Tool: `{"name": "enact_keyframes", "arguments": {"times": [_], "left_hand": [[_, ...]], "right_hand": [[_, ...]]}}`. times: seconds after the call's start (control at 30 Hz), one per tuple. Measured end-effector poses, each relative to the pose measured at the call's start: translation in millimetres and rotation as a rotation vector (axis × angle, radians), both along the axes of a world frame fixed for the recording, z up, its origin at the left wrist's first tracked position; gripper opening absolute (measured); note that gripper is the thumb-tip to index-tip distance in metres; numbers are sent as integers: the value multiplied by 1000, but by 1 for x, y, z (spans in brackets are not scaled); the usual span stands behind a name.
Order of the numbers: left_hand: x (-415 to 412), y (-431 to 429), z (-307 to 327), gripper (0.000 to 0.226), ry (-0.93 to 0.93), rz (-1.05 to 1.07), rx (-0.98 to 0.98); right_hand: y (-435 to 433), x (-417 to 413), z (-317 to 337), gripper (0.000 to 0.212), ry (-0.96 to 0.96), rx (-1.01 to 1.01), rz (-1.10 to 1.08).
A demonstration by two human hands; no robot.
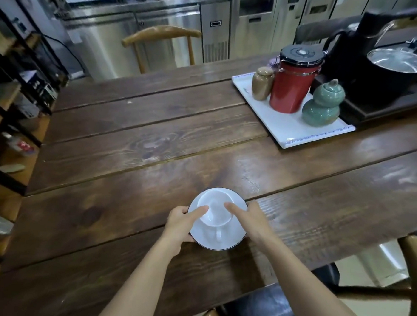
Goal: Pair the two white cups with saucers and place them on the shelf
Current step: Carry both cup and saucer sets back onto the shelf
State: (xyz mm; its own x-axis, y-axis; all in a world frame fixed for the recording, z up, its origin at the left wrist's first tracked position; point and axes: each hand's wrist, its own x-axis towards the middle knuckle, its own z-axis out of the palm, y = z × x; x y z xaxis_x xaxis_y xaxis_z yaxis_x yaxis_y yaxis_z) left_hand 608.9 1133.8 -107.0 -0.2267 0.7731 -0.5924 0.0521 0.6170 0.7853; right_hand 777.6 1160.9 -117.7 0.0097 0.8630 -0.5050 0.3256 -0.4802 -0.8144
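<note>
A white cup sits on a white saucer with a dark rim, near the front of the wooden table. The cup's handle points toward me. My left hand grips the saucer's left edge, its forefinger lying on the cup's rim. My right hand holds the saucer's right edge, with the forefinger on the cup's right rim. Only one cup and one saucer are in view. The shelf stands left of the table.
A white tray at the back right carries a red canister, a brown jar and a green gourd jar. Behind the tray lies a black tea set with a steel bowl. Chairs stand at the far side and front right.
</note>
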Motion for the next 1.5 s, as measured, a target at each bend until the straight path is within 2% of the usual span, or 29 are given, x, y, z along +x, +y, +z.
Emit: {"name": "enact_keyframes", "arguments": {"times": [0.13, 0.3, 0.47, 0.53, 0.6, 0.73, 0.87, 0.97, 1.07, 1.13, 1.23, 1.37, 1.5], "left_hand": [[-19, -17, 16, 34, -57, 102, 76], [-69, -65, 38, 49, -127, 251, 131], [-136, -149, 57, 48, -128, 451, 237], [-162, -190, 65, 39, -119, 544, 282], [-186, -236, 70, 35, -104, 644, 298], [-231, -343, 79, 48, -105, 845, 337], [-269, -468, 82, 29, -72, 1043, 389], [-288, -555, 85, 32, -7, 1182, 395], [-301, -629, 89, 22, 78, 1305, 416], [-309, -676, 93, 25, 101, 1404, 401], [-320, -734, 98, 42, 124, 1516, 399], [-342, -795, 105, 25, 197, 1686, 415], [-379, -851, 111, 24, 310, 1781, 442]], "right_hand": [[-4, -26, 14, 52, 77, 84, -15], [-26, -82, 34, 46, 80, 174, 104], [-76, -163, 57, 47, 135, 202, 326], [-106, -197, 66, 49, 160, 212, 422], [-143, -232, 74, 51, 191, 217, 510], [-232, -303, 84, 47, 227, 224, 670], [-343, -371, 85, 55, 251, 218, 845], [-424, -414, 86, 39, 255, 239, 960], [-492, -449, 90, 29, 251, 322, 1111], [-536, -473, 95, 38, 233, 349, 1225], [-596, -510, 103, 48, 247, 381, 1344], [-664, -556, 104, 51, 309, 435, 1495], [-727, -614, 103, 63, 291, 469, 1628]]}}
